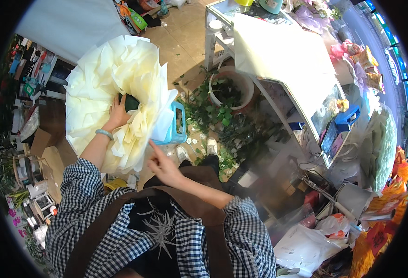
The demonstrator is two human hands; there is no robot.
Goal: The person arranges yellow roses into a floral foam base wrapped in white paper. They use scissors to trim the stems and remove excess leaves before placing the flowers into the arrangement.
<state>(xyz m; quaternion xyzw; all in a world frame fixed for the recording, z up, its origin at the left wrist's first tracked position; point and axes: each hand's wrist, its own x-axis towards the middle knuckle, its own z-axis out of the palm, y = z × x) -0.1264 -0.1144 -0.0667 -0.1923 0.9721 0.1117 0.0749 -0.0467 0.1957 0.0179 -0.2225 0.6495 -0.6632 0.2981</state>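
Observation:
A large round bouquet wrap of ruffled cream paper (90,88) stands to the left, with a dark green block (131,103) at its centre. My left hand (116,116), a pale bangle on its wrist, reaches into the middle. Its fingers are stretched out against the inner paper beside the block, and their tips are partly hidden. Just off the wrap's near right edge is my right hand (164,169), empty, index finger extended and the others loosely bent. A light blue plastic stool (180,123) shows partly behind the wrap.
Cut leaves and stems (227,134) litter the floor around a round bucket (248,88). On the right, a glass-topped table (301,111) carries cream paper sheets (278,55) and a blue tape dispenser (347,118). A white surface (69,28) lies at the far left.

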